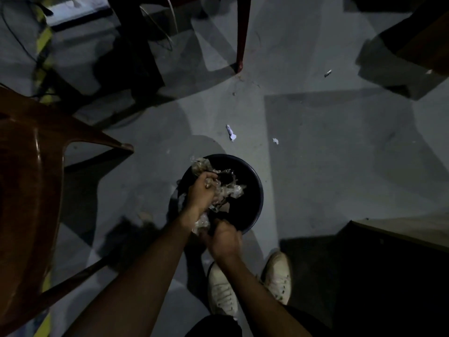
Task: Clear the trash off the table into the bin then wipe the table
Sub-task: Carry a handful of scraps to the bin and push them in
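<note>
A round black bin (252, 190) stands on the grey floor below me. Over its left rim my left hand (200, 193) is closed on a bundle of crumpled clear plastic wrap (228, 189) that hangs into the bin's mouth. At the bin's near rim my right hand (224, 235) grips the lower end of the same plastic (202, 221) together with something dark. The scene is dim, so what lies inside the bin is hidden.
A brown plastic chair (31, 190) stands close on the left. A red chair leg (241, 32) is farther back. Small white paper scraps (230, 133) lie on the floor beyond the bin. A dark table corner (393, 234) is at right. My white shoes (223, 290) are beneath me.
</note>
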`<state>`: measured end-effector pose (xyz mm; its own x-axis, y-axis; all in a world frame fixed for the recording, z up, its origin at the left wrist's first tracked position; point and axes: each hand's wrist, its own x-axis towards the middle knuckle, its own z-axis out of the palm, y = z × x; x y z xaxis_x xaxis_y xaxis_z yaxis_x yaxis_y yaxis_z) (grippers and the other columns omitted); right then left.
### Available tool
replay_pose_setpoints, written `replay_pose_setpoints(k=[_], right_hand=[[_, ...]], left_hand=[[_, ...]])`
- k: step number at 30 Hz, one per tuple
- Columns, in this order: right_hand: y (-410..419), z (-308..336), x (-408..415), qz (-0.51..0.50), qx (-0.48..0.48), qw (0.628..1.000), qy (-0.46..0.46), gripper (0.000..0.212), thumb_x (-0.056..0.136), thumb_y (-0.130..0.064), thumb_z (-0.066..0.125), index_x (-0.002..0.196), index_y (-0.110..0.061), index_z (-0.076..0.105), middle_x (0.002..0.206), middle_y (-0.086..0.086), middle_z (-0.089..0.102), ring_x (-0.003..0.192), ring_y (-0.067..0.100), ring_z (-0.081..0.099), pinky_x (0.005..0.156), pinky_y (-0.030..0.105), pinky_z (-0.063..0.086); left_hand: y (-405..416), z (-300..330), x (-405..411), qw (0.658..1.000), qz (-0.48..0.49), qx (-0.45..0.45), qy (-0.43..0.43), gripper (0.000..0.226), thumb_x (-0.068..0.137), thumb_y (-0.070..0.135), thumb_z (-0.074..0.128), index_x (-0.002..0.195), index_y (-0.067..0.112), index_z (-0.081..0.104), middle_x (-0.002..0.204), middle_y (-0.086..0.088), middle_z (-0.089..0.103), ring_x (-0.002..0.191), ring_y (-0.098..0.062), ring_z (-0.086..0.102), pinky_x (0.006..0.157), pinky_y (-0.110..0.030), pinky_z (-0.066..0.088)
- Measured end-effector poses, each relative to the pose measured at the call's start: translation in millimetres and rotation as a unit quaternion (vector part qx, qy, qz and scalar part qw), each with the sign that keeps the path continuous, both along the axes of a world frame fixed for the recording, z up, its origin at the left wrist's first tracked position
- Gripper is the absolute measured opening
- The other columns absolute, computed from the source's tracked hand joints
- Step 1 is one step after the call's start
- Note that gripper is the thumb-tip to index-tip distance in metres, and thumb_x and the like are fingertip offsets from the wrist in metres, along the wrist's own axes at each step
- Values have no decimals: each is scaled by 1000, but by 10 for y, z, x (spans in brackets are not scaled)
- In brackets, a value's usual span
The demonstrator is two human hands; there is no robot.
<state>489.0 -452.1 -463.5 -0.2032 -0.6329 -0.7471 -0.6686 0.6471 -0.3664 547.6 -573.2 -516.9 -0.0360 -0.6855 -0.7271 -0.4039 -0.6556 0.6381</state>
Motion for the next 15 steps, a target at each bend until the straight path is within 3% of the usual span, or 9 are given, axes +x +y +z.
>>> replay_pose_setpoints(k=[3,5,8,9,11,13,15], right_hand=[[-28,-42,-120,-30,-8,999,13,32,99,-44,61,121,-24,72,120,5,77,115,31,72,95,38,54],[-31,-23,-284,-70,10,996,49,32,98,-41,64,120,-20,73,119,9,76,113,35,72,91,40,57],[-67,-21,-578,-86,31,990,103,28,103,-29,61,123,-11,67,125,15,72,116,36,69,94,42,56],[-91,-35,-652,-95,36,989,104,26,105,-24,59,124,-9,66,126,15,70,117,36,68,95,42,55],[-153,-54,-741,-133,29,988,74,25,104,-20,60,127,-10,66,126,16,69,115,37,68,92,42,55],[-198,-49,-787,-175,13,984,30,28,102,-18,63,129,-10,65,127,17,70,114,38,69,89,40,56],[-209,-36,-816,-201,-10,979,6,31,101,-14,64,131,-6,64,128,19,71,115,40,69,84,34,52]], left_hand=[[-36,-5,64,1000,0,20,3,30,101,11,55,104,36,72,113,-24,74,100,-46,76,86,-69,64],[-77,-34,102,999,-33,16,-3,33,99,23,51,107,43,75,112,-17,78,100,-42,76,91,-66,63],[-104,119,181,984,-166,-19,-58,39,107,20,54,137,38,71,127,0,74,113,-20,70,98,-32,56],[-106,159,221,969,-228,-37,-83,42,107,18,58,145,34,66,132,-2,72,117,-18,68,101,-25,51],[-86,212,271,930,-335,-70,-131,49,105,22,57,150,39,57,132,-9,73,115,-27,71,105,-32,55],[-54,236,246,877,-418,-107,-211,48,103,18,51,147,36,41,117,-17,74,99,-38,73,92,-47,62],[0,254,164,829,-447,-144,-303,43,105,14,53,142,23,32,109,-21,75,92,-43,73,78,-48,59]])
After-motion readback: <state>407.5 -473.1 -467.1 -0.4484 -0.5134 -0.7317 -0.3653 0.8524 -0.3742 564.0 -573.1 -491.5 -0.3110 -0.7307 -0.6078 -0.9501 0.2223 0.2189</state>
